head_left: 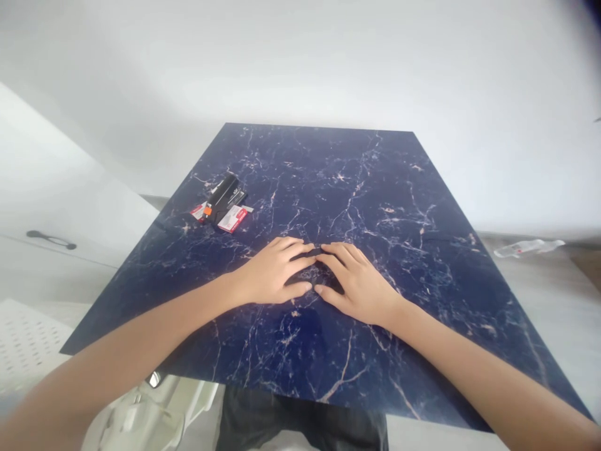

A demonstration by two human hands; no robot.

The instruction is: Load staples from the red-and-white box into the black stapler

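Bare forearms (178, 319), cut off, end in left hand (270, 272) and right hand (362, 285) resting splayed, palms hidden, on the white-veined navy surface (300, 351); beyond, leftward, oblong black packet (225, 194), red-and-white cards (233, 219), print illegible

This looks like a room in a home — a blue, marble-patterned table (300, 169) fills the middle of the frame, a white wall (328, 62) spans the top, and a white cabinet front (51, 194) with a dark handle (51, 239) shows at left.
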